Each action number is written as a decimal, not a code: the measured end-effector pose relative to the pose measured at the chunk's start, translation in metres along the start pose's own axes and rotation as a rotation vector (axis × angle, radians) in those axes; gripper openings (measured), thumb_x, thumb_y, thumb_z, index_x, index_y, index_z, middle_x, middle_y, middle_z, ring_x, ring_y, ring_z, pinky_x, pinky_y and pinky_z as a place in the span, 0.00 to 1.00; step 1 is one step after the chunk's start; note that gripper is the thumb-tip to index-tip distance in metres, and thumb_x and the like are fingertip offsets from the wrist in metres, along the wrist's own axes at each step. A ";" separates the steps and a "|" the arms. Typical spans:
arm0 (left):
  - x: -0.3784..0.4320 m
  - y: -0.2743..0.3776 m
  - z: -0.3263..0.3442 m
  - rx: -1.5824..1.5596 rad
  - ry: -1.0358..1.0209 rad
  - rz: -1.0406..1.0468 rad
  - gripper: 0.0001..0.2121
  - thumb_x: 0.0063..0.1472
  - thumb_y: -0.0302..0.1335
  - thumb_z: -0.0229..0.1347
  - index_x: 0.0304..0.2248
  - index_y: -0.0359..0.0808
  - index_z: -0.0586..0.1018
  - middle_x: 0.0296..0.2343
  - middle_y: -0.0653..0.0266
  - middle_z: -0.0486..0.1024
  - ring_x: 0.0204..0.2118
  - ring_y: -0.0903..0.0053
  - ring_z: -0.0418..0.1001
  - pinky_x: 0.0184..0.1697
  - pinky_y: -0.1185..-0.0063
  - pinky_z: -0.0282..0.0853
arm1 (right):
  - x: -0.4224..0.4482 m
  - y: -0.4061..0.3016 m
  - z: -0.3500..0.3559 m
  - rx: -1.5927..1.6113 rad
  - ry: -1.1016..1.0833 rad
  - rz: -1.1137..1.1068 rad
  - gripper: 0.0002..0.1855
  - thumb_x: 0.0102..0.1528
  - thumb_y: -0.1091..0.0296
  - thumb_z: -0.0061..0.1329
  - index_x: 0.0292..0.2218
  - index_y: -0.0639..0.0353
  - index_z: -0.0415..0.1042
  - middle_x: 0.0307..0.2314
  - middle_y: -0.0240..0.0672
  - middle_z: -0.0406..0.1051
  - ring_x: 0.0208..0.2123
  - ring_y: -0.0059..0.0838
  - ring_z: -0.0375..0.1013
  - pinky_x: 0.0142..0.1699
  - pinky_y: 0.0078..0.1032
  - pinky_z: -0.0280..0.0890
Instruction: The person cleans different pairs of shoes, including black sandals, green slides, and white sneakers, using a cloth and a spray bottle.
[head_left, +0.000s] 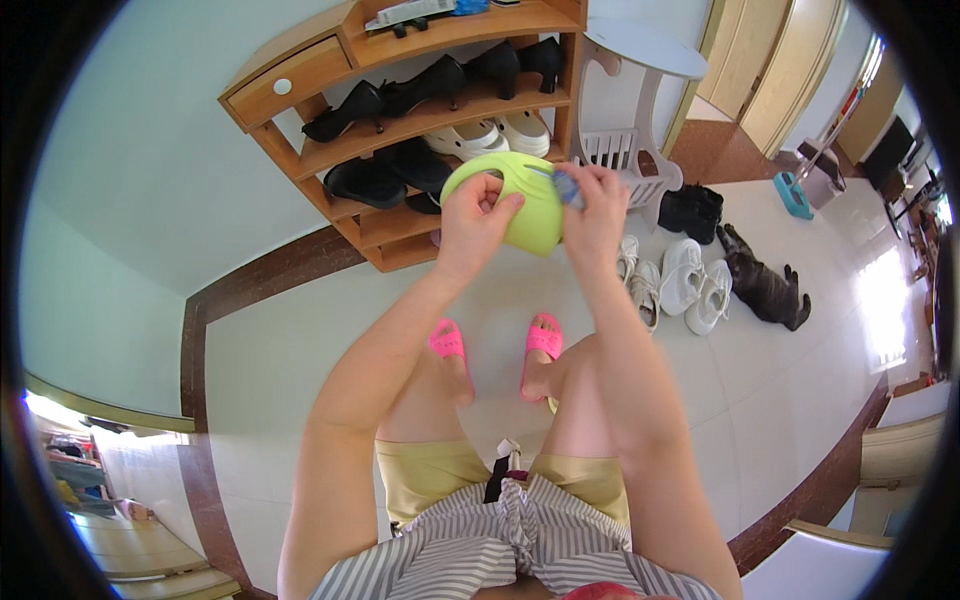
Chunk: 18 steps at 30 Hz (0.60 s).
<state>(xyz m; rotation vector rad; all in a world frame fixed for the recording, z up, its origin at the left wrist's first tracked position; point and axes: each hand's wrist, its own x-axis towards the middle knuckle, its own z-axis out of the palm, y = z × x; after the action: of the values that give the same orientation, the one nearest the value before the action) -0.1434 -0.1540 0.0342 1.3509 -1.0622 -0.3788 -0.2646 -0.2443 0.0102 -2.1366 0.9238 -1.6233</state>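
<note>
A lime-green slip-on shoe (529, 217), apparently a foam clog with cut-outs, is held up in front of the shoe rack. My left hand (476, 221) grips it at the left, with fingertips hooked into an opening. In my right hand (598, 206) is a crumpled bluish cloth (568, 187), pressed against the shoe's right side beside a slot. The right fingers cover part of the cloth. The shoe's underside is out of sight.
Behind my hands stands a wooden shoe rack (300, 79) holding black heels (427, 82) and white clogs (525, 133). To its right is a white side table (645, 49). White sneakers (681, 277), black boots (690, 214) and a dark cat (761, 281) are on the tiled floor.
</note>
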 end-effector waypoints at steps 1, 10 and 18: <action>0.000 -0.007 -0.003 0.032 -0.002 0.030 0.05 0.51 0.20 0.57 0.27 0.29 0.72 0.19 0.71 0.70 0.21 0.90 0.64 0.23 0.88 0.60 | -0.006 -0.018 0.004 0.001 -0.007 -0.012 0.24 0.36 0.83 0.44 0.37 0.50 0.74 0.33 0.36 0.66 0.40 0.42 0.62 0.46 0.34 0.59; -0.007 -0.016 -0.016 -0.158 0.181 -0.090 0.04 0.53 0.21 0.57 0.29 0.30 0.74 0.22 0.73 0.71 0.23 0.90 0.65 0.26 0.89 0.61 | -0.006 -0.005 0.016 0.083 -0.105 0.083 0.22 0.41 0.83 0.43 0.40 0.56 0.71 0.34 0.40 0.67 0.38 0.42 0.65 0.46 0.33 0.61; -0.005 -0.004 -0.038 -0.479 0.241 -0.344 0.11 0.54 0.22 0.56 0.37 0.30 0.72 0.27 0.71 0.73 0.24 0.88 0.66 0.29 0.87 0.64 | 0.005 0.004 -0.017 1.175 0.052 0.855 0.14 0.59 0.68 0.36 0.45 0.62 0.65 0.38 0.35 0.70 0.39 0.30 0.70 0.46 0.29 0.65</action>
<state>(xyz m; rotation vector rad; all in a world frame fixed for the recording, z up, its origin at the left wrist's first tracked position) -0.1143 -0.1285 0.0332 1.1055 -0.4929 -0.6607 -0.2805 -0.2479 0.0170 -0.7399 0.5096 -1.2219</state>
